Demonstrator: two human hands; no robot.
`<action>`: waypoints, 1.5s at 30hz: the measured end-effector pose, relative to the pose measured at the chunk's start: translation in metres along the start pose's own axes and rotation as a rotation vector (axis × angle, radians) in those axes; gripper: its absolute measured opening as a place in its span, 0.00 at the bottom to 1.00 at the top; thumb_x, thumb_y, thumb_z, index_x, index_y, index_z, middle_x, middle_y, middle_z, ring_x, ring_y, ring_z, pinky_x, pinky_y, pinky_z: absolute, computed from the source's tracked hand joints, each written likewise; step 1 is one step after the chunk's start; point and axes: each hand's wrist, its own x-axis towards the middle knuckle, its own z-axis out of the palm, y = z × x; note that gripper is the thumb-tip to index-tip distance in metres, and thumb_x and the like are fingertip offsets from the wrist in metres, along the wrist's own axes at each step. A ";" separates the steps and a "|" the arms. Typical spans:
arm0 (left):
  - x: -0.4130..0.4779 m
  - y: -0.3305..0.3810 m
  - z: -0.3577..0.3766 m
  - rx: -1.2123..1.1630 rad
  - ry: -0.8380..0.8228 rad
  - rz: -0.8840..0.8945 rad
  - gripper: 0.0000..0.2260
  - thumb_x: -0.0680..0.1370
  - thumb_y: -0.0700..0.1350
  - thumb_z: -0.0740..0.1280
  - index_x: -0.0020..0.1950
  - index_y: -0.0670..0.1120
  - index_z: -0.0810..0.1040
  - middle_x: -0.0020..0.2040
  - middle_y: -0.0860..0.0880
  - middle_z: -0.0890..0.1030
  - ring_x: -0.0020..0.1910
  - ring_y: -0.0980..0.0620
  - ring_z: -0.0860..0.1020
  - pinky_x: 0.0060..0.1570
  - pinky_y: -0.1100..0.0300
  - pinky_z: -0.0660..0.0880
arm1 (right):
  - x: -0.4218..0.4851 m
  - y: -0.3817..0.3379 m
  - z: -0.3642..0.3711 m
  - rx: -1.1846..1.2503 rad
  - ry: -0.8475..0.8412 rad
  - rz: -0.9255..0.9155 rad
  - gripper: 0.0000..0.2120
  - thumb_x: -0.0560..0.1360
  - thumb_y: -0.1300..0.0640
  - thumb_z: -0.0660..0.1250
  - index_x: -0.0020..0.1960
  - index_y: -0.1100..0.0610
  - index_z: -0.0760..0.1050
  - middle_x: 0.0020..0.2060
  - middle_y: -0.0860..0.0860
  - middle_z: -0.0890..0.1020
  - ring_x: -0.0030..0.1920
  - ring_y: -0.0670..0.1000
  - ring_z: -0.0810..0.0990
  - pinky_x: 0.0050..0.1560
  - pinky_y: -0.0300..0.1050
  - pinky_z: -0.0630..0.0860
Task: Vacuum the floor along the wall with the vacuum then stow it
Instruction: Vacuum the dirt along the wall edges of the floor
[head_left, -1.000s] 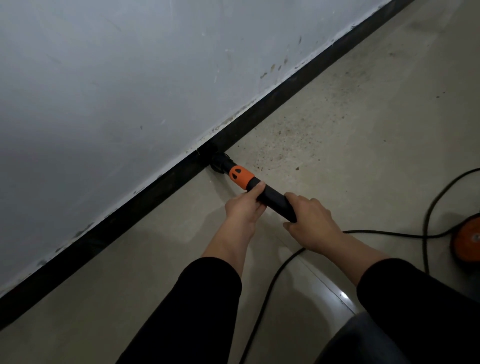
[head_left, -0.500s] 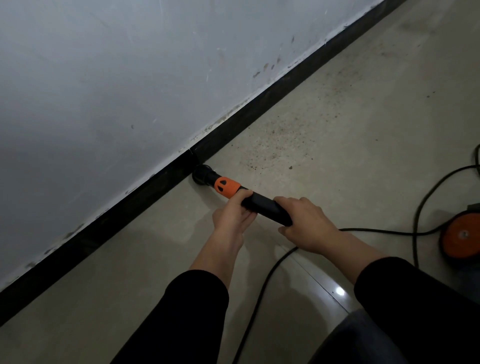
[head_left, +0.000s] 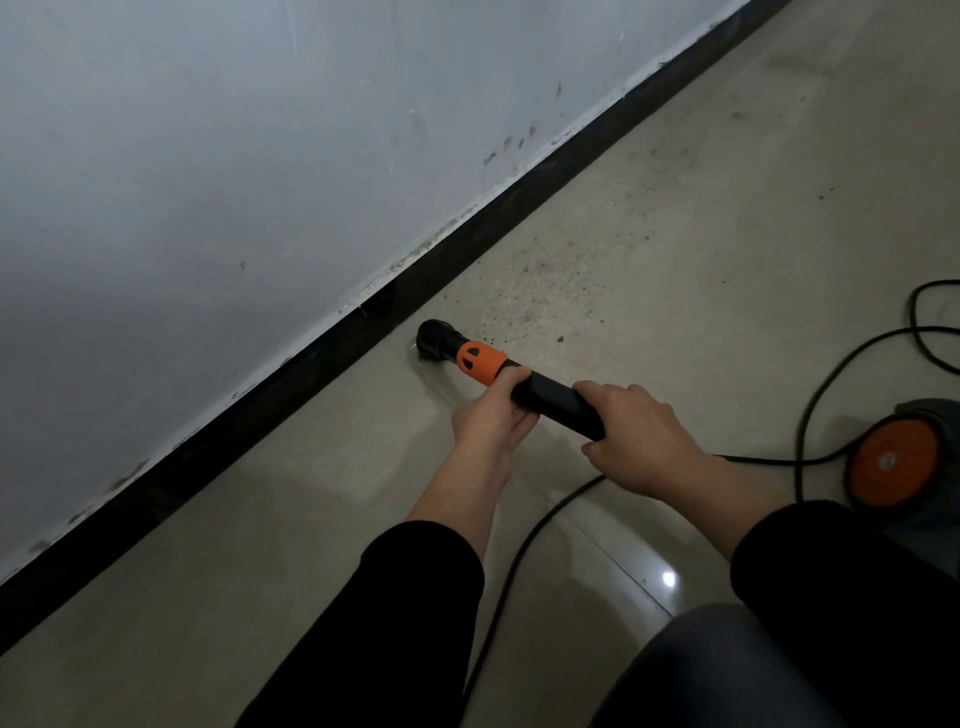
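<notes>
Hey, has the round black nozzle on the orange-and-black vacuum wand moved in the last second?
Yes. The round black nozzle has slid along the black skirting board, away from its joint line and toward the dirt specks.

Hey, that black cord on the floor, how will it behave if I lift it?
The black cord lies in loose curves, so it is probably floppy and would sag. It looks thin, so likely light. It runs toward the vacuum body, so lifting may tug there.
</notes>
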 end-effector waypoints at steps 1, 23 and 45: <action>-0.001 -0.002 0.004 0.004 -0.005 -0.006 0.12 0.72 0.42 0.74 0.51 0.38 0.79 0.43 0.42 0.85 0.41 0.51 0.84 0.37 0.64 0.80 | -0.002 0.003 -0.002 0.006 -0.002 0.013 0.14 0.71 0.61 0.64 0.55 0.53 0.69 0.44 0.50 0.74 0.49 0.55 0.72 0.50 0.52 0.73; -0.036 -0.050 0.040 0.059 -0.076 -0.073 0.12 0.71 0.41 0.75 0.50 0.37 0.78 0.45 0.40 0.84 0.42 0.50 0.84 0.42 0.63 0.81 | -0.056 0.054 -0.016 0.084 0.004 0.141 0.17 0.70 0.63 0.66 0.57 0.52 0.73 0.45 0.52 0.80 0.47 0.57 0.76 0.46 0.49 0.74; -0.061 -0.082 0.069 0.210 -0.189 -0.135 0.16 0.73 0.41 0.74 0.56 0.35 0.77 0.48 0.39 0.84 0.45 0.49 0.84 0.40 0.64 0.81 | -0.102 0.085 -0.026 0.168 -0.016 0.282 0.13 0.70 0.63 0.65 0.52 0.52 0.73 0.42 0.52 0.77 0.43 0.55 0.77 0.41 0.47 0.75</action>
